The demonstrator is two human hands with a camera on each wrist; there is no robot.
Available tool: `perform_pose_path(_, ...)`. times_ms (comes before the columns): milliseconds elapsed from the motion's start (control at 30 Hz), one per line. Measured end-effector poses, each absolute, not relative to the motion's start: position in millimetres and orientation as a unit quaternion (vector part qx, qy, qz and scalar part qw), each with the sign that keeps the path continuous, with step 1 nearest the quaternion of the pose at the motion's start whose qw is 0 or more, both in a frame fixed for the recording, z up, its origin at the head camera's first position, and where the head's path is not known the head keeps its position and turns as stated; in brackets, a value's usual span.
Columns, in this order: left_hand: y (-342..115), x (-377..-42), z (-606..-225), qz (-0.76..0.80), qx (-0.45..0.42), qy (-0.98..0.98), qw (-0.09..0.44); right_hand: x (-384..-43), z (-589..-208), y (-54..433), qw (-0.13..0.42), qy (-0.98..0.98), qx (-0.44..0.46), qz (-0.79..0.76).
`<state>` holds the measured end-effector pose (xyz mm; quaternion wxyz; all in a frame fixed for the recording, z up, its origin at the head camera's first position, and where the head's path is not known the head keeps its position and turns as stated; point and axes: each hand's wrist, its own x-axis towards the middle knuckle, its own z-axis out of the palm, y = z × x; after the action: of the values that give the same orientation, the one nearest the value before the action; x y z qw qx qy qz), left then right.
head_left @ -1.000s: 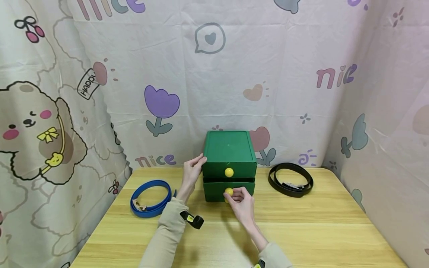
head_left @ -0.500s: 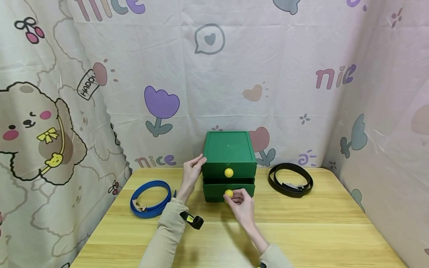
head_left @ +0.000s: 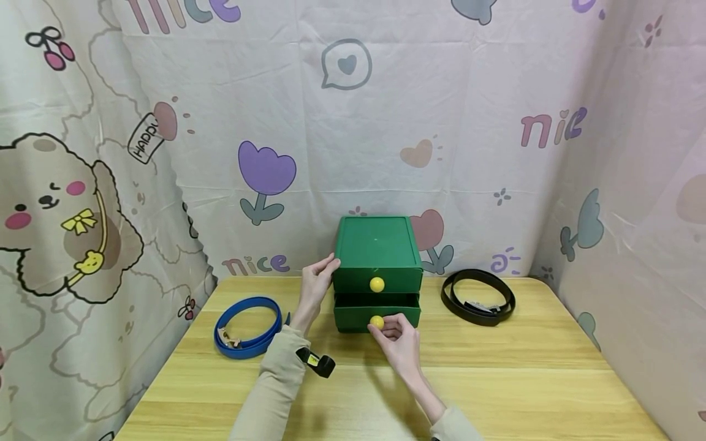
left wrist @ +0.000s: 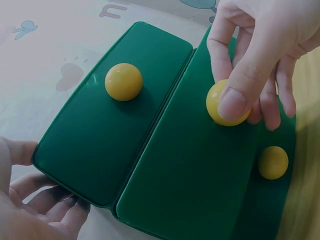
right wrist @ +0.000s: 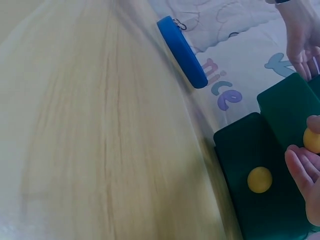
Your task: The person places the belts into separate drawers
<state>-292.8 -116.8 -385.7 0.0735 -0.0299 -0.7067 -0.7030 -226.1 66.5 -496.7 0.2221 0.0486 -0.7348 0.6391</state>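
Observation:
A green drawer cabinet (head_left: 377, 242) with yellow ball knobs stands at the table's back middle. My left hand (head_left: 314, 288) holds its left side, thumb at the upper front corner and fingers against the side panel. Between thumb and fingers, my right hand (head_left: 401, 343) pinches the knob (left wrist: 220, 102) of the middle drawer (head_left: 352, 318). That drawer sticks out part way, with a dark gap showing behind its front. Above it, the top drawer's knob (left wrist: 123, 82) is untouched. A lower drawer's knob (left wrist: 273, 162) shows in the left wrist view but is hidden in the head view.
Left of the cabinet lies a coiled blue belt (head_left: 223, 318), near my left forearm. A coiled black belt (head_left: 510, 300) is on the right. Patterned cloth (head_left: 353, 135) hangs behind and beside the wooden table (head_left: 524, 380).
The middle drawer has slid a little further out toward me, its knob still pinched by my right hand. My left hand stays in place on the cabinet's side.

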Motion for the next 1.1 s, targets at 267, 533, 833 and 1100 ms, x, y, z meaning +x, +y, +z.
perform_pose_path(267, -116.8, -292.2, -385.2, -0.703, -0.035, -0.707, 0.073, -203.7, -466.9, 64.7, 0.213, -0.742, 0.055, 0.633)
perform_pose_path(533, -117.3, -292.4, -385.8, -0.7, -0.037, -0.709, 0.074, -199.4, -463.9, 65.7, 0.207, -0.745, 0.055, 0.632)
perform_pose_path(833, -117.8, -292.8, -386.3, -0.701, -0.039, -0.708, 0.074, -213.3, -493.3, 69.8, 0.214, -0.738, 0.064, 0.637)
perform_pose_path(1100, -117.5, -292.5, -385.8, -0.701, -0.036, -0.708, 0.074, -211.5, -496.3, 73.7, 0.222, -0.739, 0.097, 0.629)
